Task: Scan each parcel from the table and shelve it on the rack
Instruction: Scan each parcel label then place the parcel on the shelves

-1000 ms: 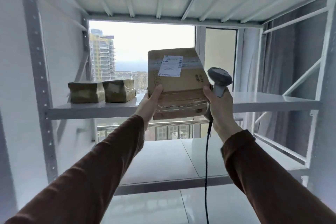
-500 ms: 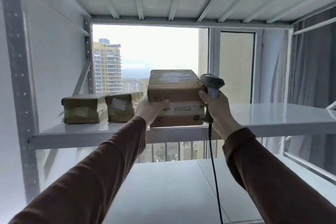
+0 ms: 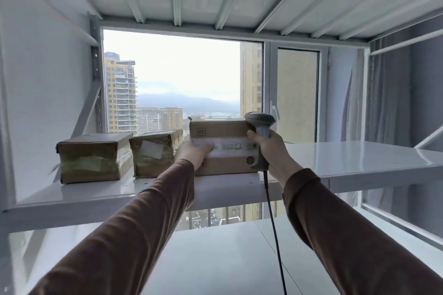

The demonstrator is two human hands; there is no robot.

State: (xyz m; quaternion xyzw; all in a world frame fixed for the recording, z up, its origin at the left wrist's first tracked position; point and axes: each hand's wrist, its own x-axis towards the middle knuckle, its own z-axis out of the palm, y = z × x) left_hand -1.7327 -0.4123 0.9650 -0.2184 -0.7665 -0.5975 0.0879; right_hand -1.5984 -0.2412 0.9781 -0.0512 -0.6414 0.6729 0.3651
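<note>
The rack shelf [image 3: 359, 158] carries three parcels; both hands touch the rightmost parcel [image 3: 225, 143]. The left hand [image 3: 194, 153] presses flat; the right hand [image 3: 271, 148] grips the scanner [image 3: 261, 127], hiding the parcel's corner.

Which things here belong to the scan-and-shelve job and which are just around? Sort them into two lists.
Job in hand:
cardboard parcel being set on the rack shelf
left hand and right hand on the parcel
barcode scanner, gripped in the right hand
two taped parcels already on the shelf

Just around:
window
curtain
</note>
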